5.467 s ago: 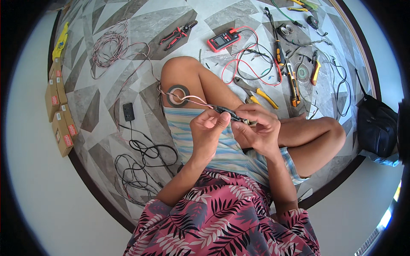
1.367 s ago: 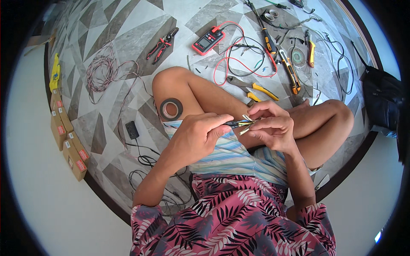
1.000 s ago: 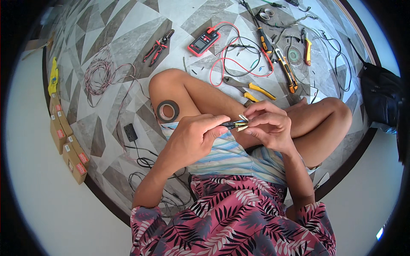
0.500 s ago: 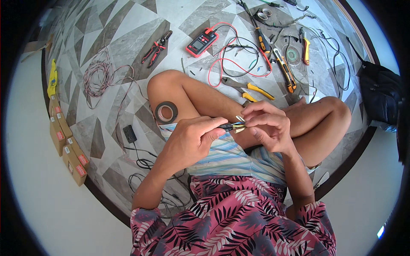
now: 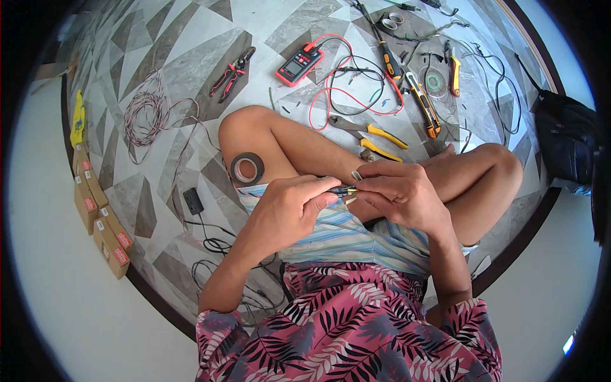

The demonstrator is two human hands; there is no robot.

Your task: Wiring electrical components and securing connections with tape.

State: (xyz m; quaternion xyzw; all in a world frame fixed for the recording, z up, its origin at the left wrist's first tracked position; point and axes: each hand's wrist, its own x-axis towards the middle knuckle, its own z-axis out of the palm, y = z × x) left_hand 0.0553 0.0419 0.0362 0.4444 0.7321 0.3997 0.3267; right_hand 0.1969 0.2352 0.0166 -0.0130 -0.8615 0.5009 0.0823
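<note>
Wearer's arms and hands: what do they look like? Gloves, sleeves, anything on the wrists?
Left hand and right hand: five-fingered, no gloves. No watch or band visible on either wrist. Forearms bare below short, loose pink sleeves with black, white and grey leaf print.

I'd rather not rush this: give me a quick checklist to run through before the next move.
1. Left hand gripping the black cable: ok.
2. Right hand pinching the coloured wires: ok.
3. Wire tips clear of one another: cannot tell, partly hidden in the grip.
4. Tape roll resting on the left leg: ok.
5. Yellow-handled pliers closed: not ok, handles spread.
6. Handheld meter reading: cannot tell, too small to make out.
</note>
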